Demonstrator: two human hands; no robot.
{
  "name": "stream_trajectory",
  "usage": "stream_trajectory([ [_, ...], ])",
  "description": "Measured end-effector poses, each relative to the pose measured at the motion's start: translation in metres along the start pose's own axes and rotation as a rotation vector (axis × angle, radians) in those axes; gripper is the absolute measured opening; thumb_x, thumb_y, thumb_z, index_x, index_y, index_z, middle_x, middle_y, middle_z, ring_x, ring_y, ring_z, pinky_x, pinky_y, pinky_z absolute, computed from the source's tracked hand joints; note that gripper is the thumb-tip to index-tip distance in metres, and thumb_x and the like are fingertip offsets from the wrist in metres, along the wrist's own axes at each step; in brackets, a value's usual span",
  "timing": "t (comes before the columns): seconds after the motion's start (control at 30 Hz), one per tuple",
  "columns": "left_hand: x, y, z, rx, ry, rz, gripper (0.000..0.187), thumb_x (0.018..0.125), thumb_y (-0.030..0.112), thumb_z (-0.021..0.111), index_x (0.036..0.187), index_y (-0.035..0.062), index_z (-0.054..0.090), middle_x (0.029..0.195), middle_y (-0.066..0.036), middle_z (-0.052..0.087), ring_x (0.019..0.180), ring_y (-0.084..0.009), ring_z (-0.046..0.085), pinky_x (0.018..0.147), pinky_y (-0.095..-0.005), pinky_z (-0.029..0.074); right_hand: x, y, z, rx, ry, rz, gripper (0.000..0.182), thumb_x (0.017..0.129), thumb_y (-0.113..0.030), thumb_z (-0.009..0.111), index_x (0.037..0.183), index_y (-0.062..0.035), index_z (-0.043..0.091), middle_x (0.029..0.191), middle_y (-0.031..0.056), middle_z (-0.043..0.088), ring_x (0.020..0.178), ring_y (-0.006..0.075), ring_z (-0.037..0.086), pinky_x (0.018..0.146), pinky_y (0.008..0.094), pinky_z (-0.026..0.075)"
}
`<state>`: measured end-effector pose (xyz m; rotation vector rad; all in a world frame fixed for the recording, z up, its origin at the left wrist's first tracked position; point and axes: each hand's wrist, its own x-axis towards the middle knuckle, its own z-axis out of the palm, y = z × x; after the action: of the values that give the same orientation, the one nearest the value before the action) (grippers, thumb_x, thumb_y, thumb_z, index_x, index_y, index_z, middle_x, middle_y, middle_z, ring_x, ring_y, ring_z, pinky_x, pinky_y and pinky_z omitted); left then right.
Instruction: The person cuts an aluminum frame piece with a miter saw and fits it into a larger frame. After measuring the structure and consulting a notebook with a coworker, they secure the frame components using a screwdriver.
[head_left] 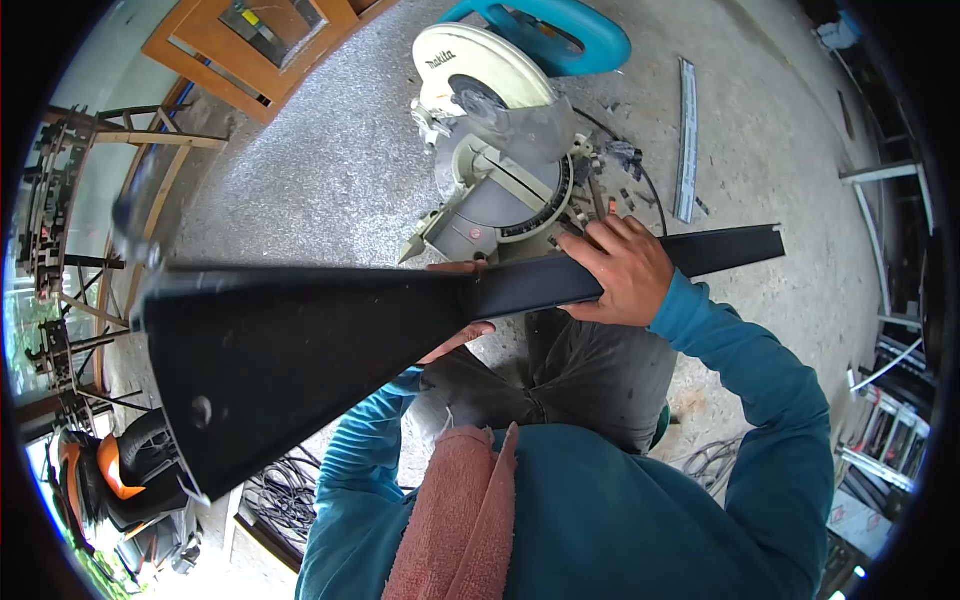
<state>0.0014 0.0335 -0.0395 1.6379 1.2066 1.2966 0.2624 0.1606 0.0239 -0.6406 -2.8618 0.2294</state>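
A long black metal profile (310, 340) lies crosswise in front of me, its broad left part close to the camera, with a round hole near that end. The narrower stretch reaches past my right hand (628, 268), which is closed over it with the fingers on the far edge. From below, my left hand (460, 340) supports the profile around its middle; most of that hand is hidden behind the black piece. Just beyond the profile stands a Makita miter saw (500, 190) on the floor, with a blue handle and a clear blade guard.
Small dark offcuts (625, 155) lie beside the saw. A pale strip (687, 140) rests on the concrete floor (755, 150). Coiled cables (285, 500) lie at lower left, near an orange-and-black machine (120, 465). A wooden frame (240, 45) stands at upper left, metal racks (885, 430) at right.
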Motion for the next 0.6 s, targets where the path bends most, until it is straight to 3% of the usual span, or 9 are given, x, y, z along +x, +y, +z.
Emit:
stream_trajectory([
  [0.07,-0.003,0.0,0.004,-0.005,-0.074,-0.111,0.07,0.064,0.026,0.087,0.117,-0.0039,0.053,0.117,-0.019,0.058,0.111,-0.0286,0.057,0.092,-0.0378,0.047,-0.005,0.0,-0.002,0.022,0.013,-0.018,0.071,0.06,-0.044,0.077,0.119,-0.0075,0.056,0.095,0.0131,0.052,0.092,0.0319,0.053,0.08,0.0441,0.043],
  [0.13,0.001,-0.014,0.001,0.244,-0.137,0.243,0.073,0.062,0.031,0.088,0.115,-0.005,0.054,0.118,-0.021,0.058,0.106,-0.0311,0.062,0.088,-0.0347,0.053,-0.008,-0.001,-0.003,0.035,0.014,-0.021,0.073,0.059,-0.043,0.078,0.119,-0.008,0.056,0.095,0.0126,0.052,0.092,0.0313,0.053,0.08,0.0436,0.043],
  [0.2,0.0,-0.016,0.002,0.097,-0.092,0.227,0.07,0.061,0.021,0.088,0.119,-0.0001,0.055,0.117,-0.02,0.061,0.105,-0.0339,0.062,0.089,-0.0376,0.051,-0.01,-0.001,-0.003,0.041,-0.004,-0.012,0.075,0.057,-0.042,0.079,0.119,-0.0087,0.056,0.095,0.0121,0.052,0.091,0.0307,0.053,0.08,0.043,0.043],
  [0.23,0.004,-0.007,-0.002,0.131,-0.135,0.189,0.069,0.062,0.022,0.087,0.118,-0.0018,0.054,0.117,-0.02,0.061,0.104,-0.0353,0.062,0.088,-0.0391,0.05,-0.011,-0.002,-0.003,0.034,-0.003,-0.011,0.075,0.056,-0.041,0.08,0.119,-0.0089,0.056,0.095,0.0119,0.052,0.091,0.0302,0.053,0.079,0.0427,0.042],
  [0.33,0.006,-0.018,0.001,0.074,-0.109,0.354,0.071,0.061,0.025,0.087,0.118,-0.0022,0.054,0.116,-0.02,0.061,0.104,-0.0353,0.063,0.088,-0.0392,0.05,-0.01,-0.005,-0.002,0.02,0.001,0.001,0.074,0.054,-0.04,0.081,0.117,-0.0095,0.056,0.096,0.011,0.051,0.091,0.0291,0.052,0.079,0.0418,0.042],
  [0.37,0.004,-0.01,-0.002,0.115,-0.147,0.188,0.07,0.061,0.024,0.087,0.118,-0.0017,0.055,0.116,-0.02,0.062,0.103,-0.0343,0.063,0.087,-0.0388,0.05,-0.011,-0.006,0.0,0.024,-0.005,0.011,0.073,0.054,-0.039,0.081,0.117,-0.0096,0.057,0.096,0.0108,0.051,0.091,0.0287,0.052,0.079,0.0416,0.042],
  [0.6,-0.001,-0.021,0.006,0.059,-0.069,0.125,0.066,0.062,0.022,0.087,0.116,-0.0011,0.057,0.114,-0.019,0.063,0.102,-0.0311,0.064,0.087,-0.0375,0.051,-0.009,-0.009,0.007,0.022,0.011,0.039,0.067,0.054,-0.037,0.081,0.11,-0.0089,0.057,0.096,0.0095,0.052,0.092,0.0274,0.052,0.08,0.0409,0.042],
])
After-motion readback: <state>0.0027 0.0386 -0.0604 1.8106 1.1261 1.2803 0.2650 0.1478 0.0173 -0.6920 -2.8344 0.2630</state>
